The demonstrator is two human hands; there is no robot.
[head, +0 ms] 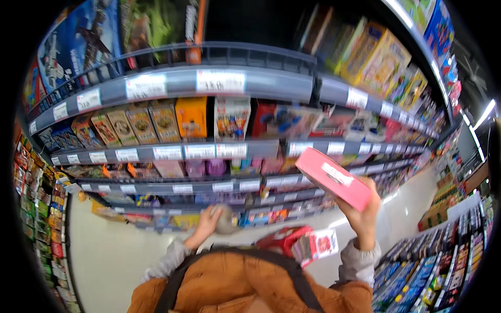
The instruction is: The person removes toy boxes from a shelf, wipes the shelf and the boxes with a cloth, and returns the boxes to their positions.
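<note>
My right hand [362, 213] grips one end of a pink box [332, 178] with white print, raised in front of the shelves. Low at the centre, my left hand [208, 223] has its fingers on a blurred, greyish rounded thing [227, 220]; its kind cannot be told. Between my hands and below them are a red bag or basket [282, 239] and, beside it, a white and red package [324, 243].
Ahead runs a grey store shelf [164, 150] with price tags and boxed toys, among them an orange box [191, 117]. More stocked shelves stand at the left [45, 219] and lower right [422, 270]. Pale floor [98, 254] shows between them.
</note>
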